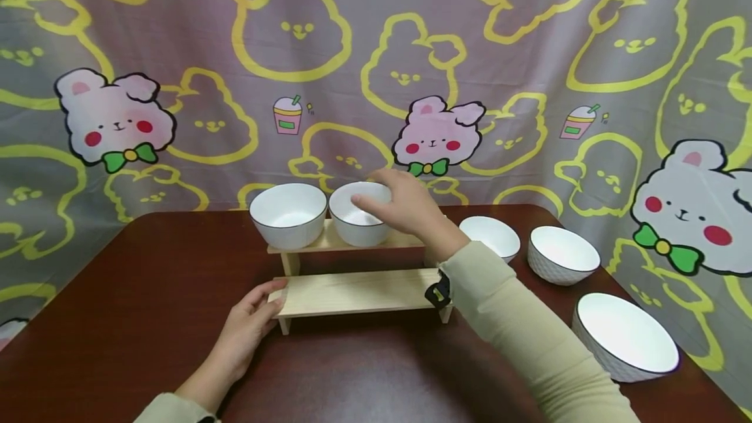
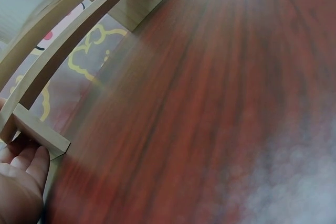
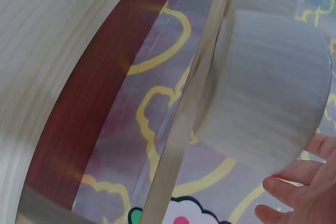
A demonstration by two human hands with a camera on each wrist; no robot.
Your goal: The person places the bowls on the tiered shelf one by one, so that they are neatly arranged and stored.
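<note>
A light wooden two-tier rack (image 1: 358, 291) stands on the table, with two white bowls side by side on its upper tier. My left hand (image 1: 243, 325) holds the left end of the lower board, thumb on top. The left wrist view shows its fingers (image 2: 37, 163) beside the rack's leg. Over the right-hand bowl (image 1: 358, 232) is my right hand (image 1: 408, 204), its thumb extended across the bowl's opening. In the right wrist view the spread fingers (image 3: 294, 174) are right at that bowl's rim. The other bowl (image 1: 288, 234) sits close to its left.
To the right of the rack, several white bowls stand on the dark wooden table (image 1: 147, 299): one behind my right forearm (image 1: 490, 235), one farther right (image 1: 563, 256), one nearer the front (image 1: 625, 338). A patterned curtain (image 1: 346, 103) hangs behind the table.
</note>
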